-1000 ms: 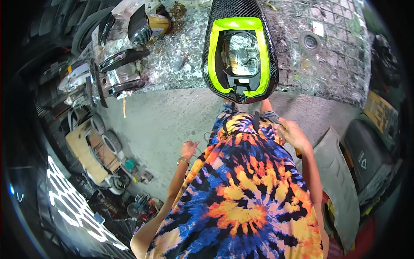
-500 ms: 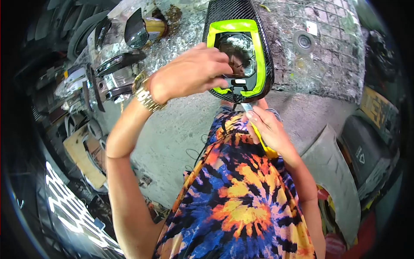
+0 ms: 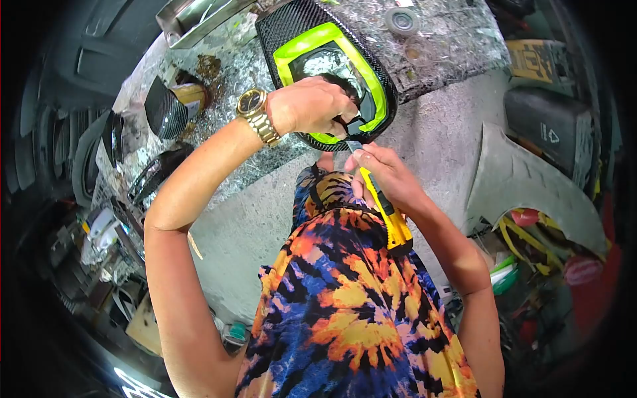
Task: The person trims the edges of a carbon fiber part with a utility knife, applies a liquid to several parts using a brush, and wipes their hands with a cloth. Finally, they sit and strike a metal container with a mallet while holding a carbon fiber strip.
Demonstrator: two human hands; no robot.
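Observation:
A black carbon-fibre housing with bright green tape around its opening lies tilted on the table's near edge. Inside the opening is a glossy dark surface with reflections. Over its lower part my left hand bends down, fingers pinched together; what they hold is hidden. A gold watch is on that wrist. My right hand grips a yellow utility knife, its blade out and right at the housing's lower rim, close to my left fingertips.
The worktable is stained and scuffed. On it are a metal tray, a carbon-fibre piece by a roll of tape, and a round disc. A grey curved panel and a black bin stand right.
The view has turned, so the housing appears further left and tilted. My left hand has come down to the opening's lower end, and the knife's blade is now at the rim beside it.

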